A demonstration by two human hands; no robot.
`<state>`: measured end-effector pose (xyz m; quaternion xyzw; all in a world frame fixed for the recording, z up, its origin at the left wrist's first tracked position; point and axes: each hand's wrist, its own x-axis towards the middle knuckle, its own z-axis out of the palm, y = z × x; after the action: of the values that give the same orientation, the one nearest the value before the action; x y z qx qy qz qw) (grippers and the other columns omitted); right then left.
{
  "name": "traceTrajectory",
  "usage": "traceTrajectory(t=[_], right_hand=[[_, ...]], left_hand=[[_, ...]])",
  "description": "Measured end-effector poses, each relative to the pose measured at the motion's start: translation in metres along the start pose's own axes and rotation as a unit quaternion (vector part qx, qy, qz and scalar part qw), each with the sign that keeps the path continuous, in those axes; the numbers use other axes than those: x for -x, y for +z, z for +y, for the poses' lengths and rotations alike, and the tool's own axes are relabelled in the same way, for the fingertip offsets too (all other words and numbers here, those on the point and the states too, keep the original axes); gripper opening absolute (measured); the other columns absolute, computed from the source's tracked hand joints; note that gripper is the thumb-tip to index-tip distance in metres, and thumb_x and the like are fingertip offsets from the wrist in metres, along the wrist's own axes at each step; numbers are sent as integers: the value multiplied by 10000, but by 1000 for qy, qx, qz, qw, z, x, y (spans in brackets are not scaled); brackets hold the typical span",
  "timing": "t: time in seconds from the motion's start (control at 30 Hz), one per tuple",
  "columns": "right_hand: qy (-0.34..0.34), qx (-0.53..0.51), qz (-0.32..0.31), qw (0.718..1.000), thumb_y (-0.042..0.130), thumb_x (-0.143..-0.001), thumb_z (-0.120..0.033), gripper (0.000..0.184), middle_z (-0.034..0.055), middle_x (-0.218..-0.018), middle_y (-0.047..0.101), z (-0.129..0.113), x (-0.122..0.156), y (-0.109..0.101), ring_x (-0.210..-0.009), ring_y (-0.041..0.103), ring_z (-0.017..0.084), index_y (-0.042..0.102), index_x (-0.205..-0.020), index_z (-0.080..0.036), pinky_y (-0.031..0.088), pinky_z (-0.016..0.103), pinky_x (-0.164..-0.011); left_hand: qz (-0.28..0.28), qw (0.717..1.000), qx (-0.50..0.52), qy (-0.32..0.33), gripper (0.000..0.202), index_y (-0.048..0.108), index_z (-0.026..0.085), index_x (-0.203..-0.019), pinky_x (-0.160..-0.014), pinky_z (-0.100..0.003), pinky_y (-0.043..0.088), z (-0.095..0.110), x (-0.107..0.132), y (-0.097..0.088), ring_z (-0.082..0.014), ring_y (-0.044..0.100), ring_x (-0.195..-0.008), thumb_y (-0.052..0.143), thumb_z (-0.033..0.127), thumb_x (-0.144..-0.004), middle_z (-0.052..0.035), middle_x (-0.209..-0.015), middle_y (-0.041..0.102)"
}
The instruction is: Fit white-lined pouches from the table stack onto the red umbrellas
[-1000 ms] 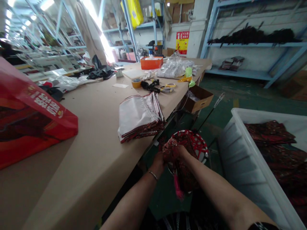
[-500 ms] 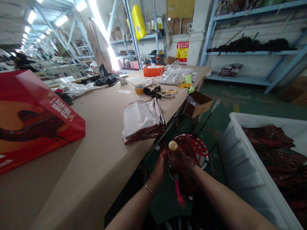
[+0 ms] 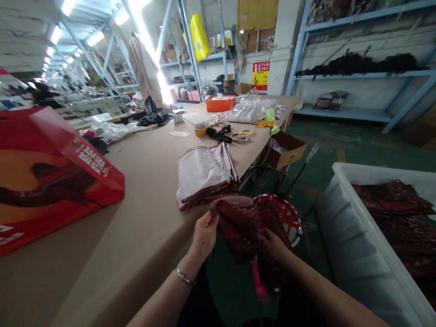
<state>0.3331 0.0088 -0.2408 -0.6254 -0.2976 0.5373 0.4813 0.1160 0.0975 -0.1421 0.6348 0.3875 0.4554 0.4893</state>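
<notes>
My left hand (image 3: 204,234), with a metal bracelet on its wrist, pinches the upper left edge of a dark red patterned cloth piece (image 3: 238,229). The piece hangs beside the table edge, and a paler inside shows along its top. My right hand (image 3: 274,245) has its fingers closed on the right side of the cloth, partly hidden by it. Just beyond the left hand, a stack of white-faced cloth pieces with dark red edges (image 3: 206,170) lies on the table (image 3: 146,186). Below the hands hangs a bright pink tassel-like strip (image 3: 260,281).
A red printed bag (image 3: 61,181) stands at left on the table. Scissors (image 3: 243,135), yellow tape (image 3: 200,130) and an orange box (image 3: 220,103) lie farther back. A white bin (image 3: 344,227) of dark red cloth is at right; a red-webbed round stool-like frame (image 3: 289,213) stands beyond my right hand.
My left hand has moved left and up, spreading the cloth beside the stack. The right hand has moved slightly right. The pale round knob seen between the hands earlier is now hidden.
</notes>
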Motion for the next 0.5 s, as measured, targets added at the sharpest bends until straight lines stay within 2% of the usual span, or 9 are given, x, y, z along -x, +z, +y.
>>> traceTrajectory(t=[0.07,0.13,0.2,0.27,0.3,0.37,0.4,0.43,0.5], right_hand=[[-57,51,-21,997,673,-670,-398,459,107,-1179,628,-14,7,-6,-1180,509,263,630,-1065,-168,309,401,-1068],[-131,75,-121,981,673,-683,-398,616,96,-1318,542,-46,10,-5,-1240,465,238,528,-1243,-183,299,393,-1084],[-180,68,-236,953,722,-640,-367,665,88,-1288,573,-90,10,4,-1195,512,236,529,-1249,-180,357,391,-1049],[-198,46,-275,940,775,-572,-342,605,82,-1122,674,-138,9,16,-1056,603,248,617,-1129,-166,432,401,-976],[-205,34,-273,939,774,-570,-355,555,71,-1038,704,-160,9,21,-976,637,243,641,-1076,-169,465,402,-930],[-223,-13,-223,949,716,-637,-421,466,46,-935,726,-199,14,25,-837,671,220,647,-1039,-196,517,392,-818],[-229,-43,-185,955,665,-691,-450,429,39,-930,726,-215,18,24,-802,676,207,637,-1048,-214,529,380,-770],[-229,-70,-143,960,610,-744,-470,398,39,-946,724,-228,24,20,-790,679,198,626,-1062,-231,534,369,-733],[-204,-107,-65,971,553,-798,-474,353,60,-968,720,-242,35,7,-785,684,199,625,-1055,-244,535,362,-676]], left_hand=[[-50,999,0,-9,315,657,161,-1098,-942,-340,446,3,-1,-16,-214,599,-1017,554,276,-824,-57,-1078,686],[-96,995,-2,-11,282,668,151,-1053,-905,-344,468,19,-5,-23,-215,610,-971,566,272,-819,-68,-1025,696],[-123,992,-6,2,208,685,134,-932,-848,-338,491,50,-14,-24,-203,621,-877,591,264,-800,-64,-898,703],[-160,987,-5,28,164,683,137,-886,-864,-340,484,89,-26,-24,-191,619,-868,612,242,-782,-52,-867,697],[-176,983,11,42,168,676,148,-908,-866,-346,488,108,-33,-26,-182,624,-860,607,243,-788,-46,-872,696],[-152,984,56,70,214,643,176,-993,-812,-357,516,139,-45,-37,-167,642,-810,568,273,-817,-39,-865,697],[-127,986,64,83,236,623,186,-1028,-780,-358,527,148,-51,-45,-164,650,-792,548,288,-828,-40,-862,697],[-93,990,54,94,248,611,188,-1041,-748,-352,534,152,-54,-55,-162,654,-780,537,298,-832,-42,-856,696],[-26,994,-34,103,235,626,173,-992,-703,-329,532,146,-58,-76,-161,653,-763,562,299,-804,-47,-829,693]])
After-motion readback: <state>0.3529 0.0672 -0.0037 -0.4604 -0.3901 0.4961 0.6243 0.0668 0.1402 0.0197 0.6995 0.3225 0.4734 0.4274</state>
